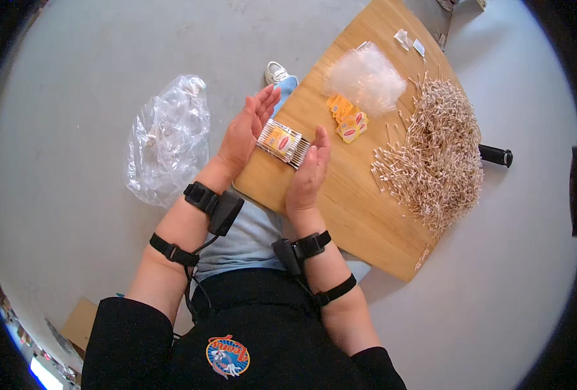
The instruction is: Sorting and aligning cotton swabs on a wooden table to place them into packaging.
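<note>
A flat bundle of cotton swabs (298,155) lies near the left edge of the wooden table, with a yellow-orange card (280,140) on top, apparently inside a clear bag. My left hand (241,133) is at the bundle's left end, fingers stretched out and palm turned inward. Facing it from the other end, my right hand (310,174) is also held flat with its fingers straight. Both palms are close against the swab ends; whether they press on them I cannot tell. Beyond the bundle is a small heap of yellow cards (349,120).
A large pile of loose cotton swabs (435,156) covers the table's (347,195) right side. Clear plastic bags (366,77) are stacked at the far part, with small wrapper pieces (403,39) beyond. On the floor at left lies a big crumpled clear bag (170,140).
</note>
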{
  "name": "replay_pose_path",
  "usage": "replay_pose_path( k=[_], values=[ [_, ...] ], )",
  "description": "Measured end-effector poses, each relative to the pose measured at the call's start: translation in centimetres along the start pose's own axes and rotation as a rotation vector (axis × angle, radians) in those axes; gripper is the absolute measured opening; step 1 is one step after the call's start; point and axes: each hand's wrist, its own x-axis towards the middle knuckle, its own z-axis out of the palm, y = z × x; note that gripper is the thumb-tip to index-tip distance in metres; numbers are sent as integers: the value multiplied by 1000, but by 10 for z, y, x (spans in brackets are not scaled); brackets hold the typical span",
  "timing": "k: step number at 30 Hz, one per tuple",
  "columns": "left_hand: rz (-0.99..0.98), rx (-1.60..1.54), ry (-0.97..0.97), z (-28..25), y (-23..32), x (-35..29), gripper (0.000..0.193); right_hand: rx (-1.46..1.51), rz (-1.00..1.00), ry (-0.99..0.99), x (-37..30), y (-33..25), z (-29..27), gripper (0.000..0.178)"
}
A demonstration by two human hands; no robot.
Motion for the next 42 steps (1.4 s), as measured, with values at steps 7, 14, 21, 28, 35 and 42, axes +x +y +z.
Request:
replay_pose_path(
  k=[7,14,21,28,35,42],
  values=[
    [5,53,-39,-1,-3,0,68,227,65,-3,2,4,22,46],
    [1,43,-27,3,-3,0,66,262,41,29,3,4,28,45],
    [551,1580,-313,-1,-3,1,57,344,100,27,2,-1,9,46],
    [540,2031,-339,12,-20,1,64,-372,-219,41,1,26,-93,47],
    [518,2087,-327,8,-29,-9,66,-572,-260,141,-9,32,-155,44],
    [487,2160,-300,22,-28,-12,63,-881,-370,235,-3,43,-191,37]
  ],
)
